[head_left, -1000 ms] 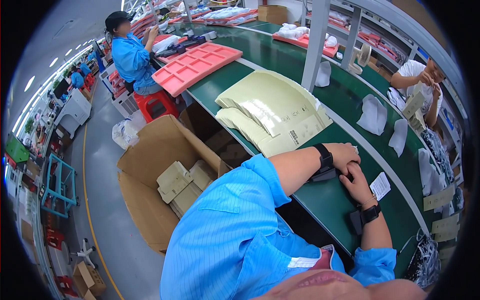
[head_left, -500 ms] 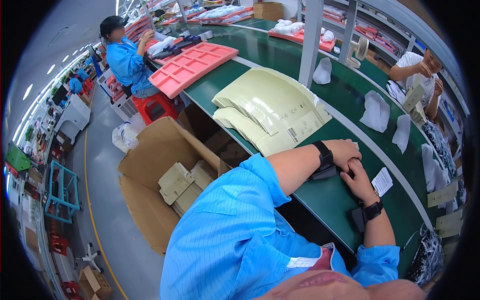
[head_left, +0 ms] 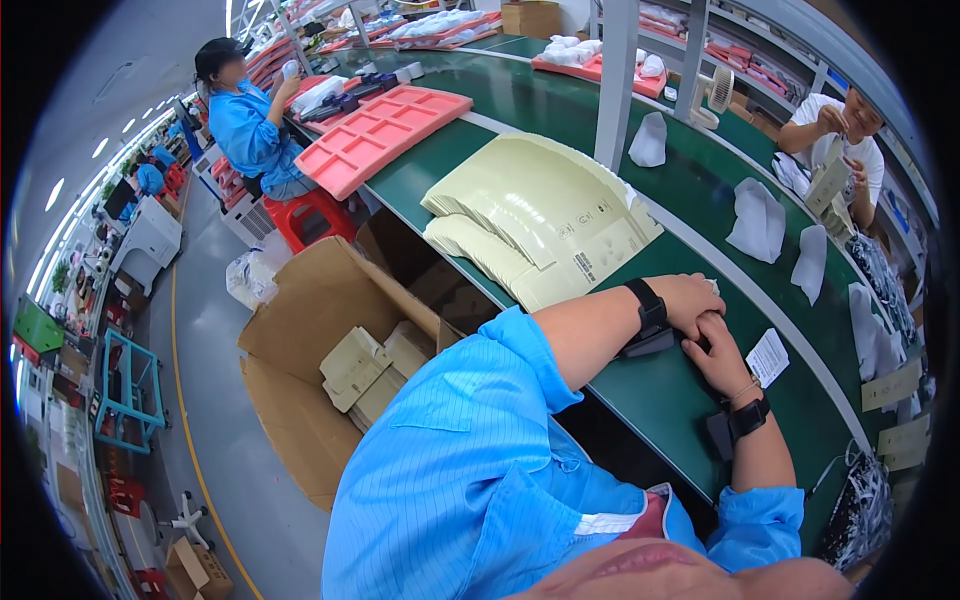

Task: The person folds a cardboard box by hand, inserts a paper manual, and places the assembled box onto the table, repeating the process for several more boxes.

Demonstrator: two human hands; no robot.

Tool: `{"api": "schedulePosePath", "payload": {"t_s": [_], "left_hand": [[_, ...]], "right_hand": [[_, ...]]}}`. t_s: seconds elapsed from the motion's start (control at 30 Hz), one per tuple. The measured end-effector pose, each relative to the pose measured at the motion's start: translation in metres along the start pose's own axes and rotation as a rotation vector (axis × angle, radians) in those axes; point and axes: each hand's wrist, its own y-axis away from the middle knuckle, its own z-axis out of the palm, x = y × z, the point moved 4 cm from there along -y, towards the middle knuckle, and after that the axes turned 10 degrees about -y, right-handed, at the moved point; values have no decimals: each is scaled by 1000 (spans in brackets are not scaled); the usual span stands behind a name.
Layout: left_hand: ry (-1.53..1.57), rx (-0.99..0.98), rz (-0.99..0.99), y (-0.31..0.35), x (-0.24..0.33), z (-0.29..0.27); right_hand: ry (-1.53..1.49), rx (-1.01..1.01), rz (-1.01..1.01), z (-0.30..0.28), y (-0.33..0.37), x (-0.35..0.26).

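My left hand (head_left: pixel 690 303) is closed above the green work surface, its fingers bent inward. A small white bit (head_left: pixel 713 287) shows at its fingertips; the rest of what it pinches is hidden. My right hand (head_left: pixel 716 354) meets it from below, fingers curled and touching the left hand, and I cannot make out what lies between them. Both wrists wear black bands, each with a dark box-like piece. Beside the right hand is a white printed slip (head_left: pixel 767 357). A fanned stack of cream flat carton blanks (head_left: pixel 545 215) lies to the left of my hands.
A large open cardboard box (head_left: pixel 290 370) with cream pieces stands left of the green bench (head_left: pixel 640 395). Farther off are a pink compartment tray (head_left: pixel 385 135), white pouches (head_left: pixel 757 220), a grey post (head_left: pixel 617 90) and a fan (head_left: pixel 712 98). Two co-workers sit left and right.
My hands stay nearly in place, close together. The left co-worker now raises a white item. The right co-worker's hands have shifted around a cream carton. The pouches and slip appear slightly farther right.
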Motion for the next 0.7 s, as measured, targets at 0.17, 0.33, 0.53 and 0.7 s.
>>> {"api": "schedulePosePath", "payload": {"t_s": [0.17,0.33,0.53,0.7], "left_hand": [[-4,19,8,-1,-2,3],[8,7,2,-1,-1,-1],[12,22,12,1,-4,2],[-5,54,17,-2,-5,6]], "right_hand": [[-9,0,0,-1,-1,-3],[-1,8,-10,0,-1,-2],[2,-2,-13,2,-4,-2],[-10,8,-28,-1,-4,-3]]}}
